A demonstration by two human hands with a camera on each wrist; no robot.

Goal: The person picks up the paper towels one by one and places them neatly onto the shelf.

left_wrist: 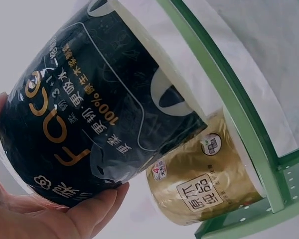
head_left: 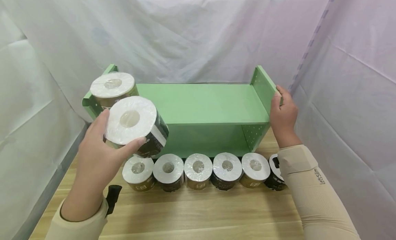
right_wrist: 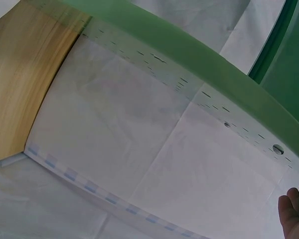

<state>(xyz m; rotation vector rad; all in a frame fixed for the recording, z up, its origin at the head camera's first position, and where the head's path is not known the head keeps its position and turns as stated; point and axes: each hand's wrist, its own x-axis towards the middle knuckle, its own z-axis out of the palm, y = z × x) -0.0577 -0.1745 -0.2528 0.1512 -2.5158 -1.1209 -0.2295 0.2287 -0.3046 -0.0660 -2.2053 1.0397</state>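
White cloth (head_left: pixel 191 33) hangs behind a wood-grain tabletop (head_left: pixel 173 214); the left hand (head_left: pixel 100 150) grips a black "Face" roll (left_wrist: pixel 92 102) near a green shelf's (head_left: pixel 198 102) front-left corner, the right hand (head_left: pixel 284 112) clasping its right side.

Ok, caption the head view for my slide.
Left grip on a black-wrapped paper roll, right grip on the side panel of the green shelf, a row of rolls in front.
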